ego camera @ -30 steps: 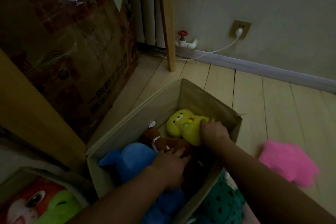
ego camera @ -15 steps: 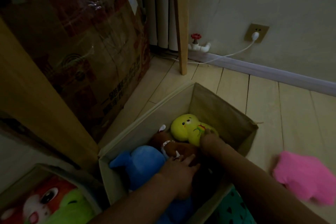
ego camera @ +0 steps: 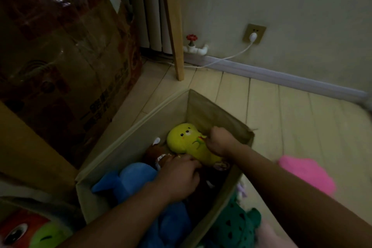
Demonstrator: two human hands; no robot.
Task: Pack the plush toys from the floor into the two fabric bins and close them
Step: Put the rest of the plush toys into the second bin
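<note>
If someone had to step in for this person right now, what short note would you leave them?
Right hand grips the yellow toy at the far end of the open bin.
Left hand reaches down among the toys beside the brown toy and blue toy; what it holds is hidden.
Done: yellow, brown and blue toys are in the bin.
Left: the pink toy and green spotted toy lie on the floor outside it; the bin is not yet closed.
</note>
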